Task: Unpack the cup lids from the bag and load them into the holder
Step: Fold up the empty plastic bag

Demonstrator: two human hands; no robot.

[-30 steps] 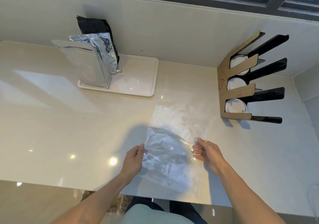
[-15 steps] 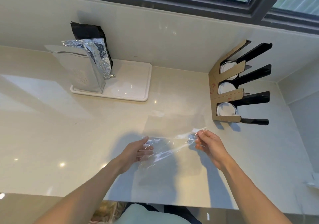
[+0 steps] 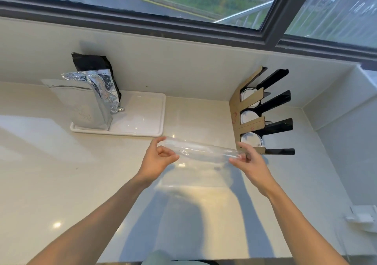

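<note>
We hold the empty clear bag stretched crosswise above the counter, left hand and right hand fingers pinching its ends; the lids sit in the holder, nearest our right hand.

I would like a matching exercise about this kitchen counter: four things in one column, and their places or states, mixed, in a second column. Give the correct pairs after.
Things:
1. clear plastic bag
2. white lids
3. silver foil pouch
4. white tray

Places or states:
A. stands upright at the tray's left end
B. lies flat on the counter by the back wall
C. stretched between the left hand and the right hand
D. sit in the slots of the cardboard holder

Pairs: 1-C, 2-D, 3-A, 4-B
</note>
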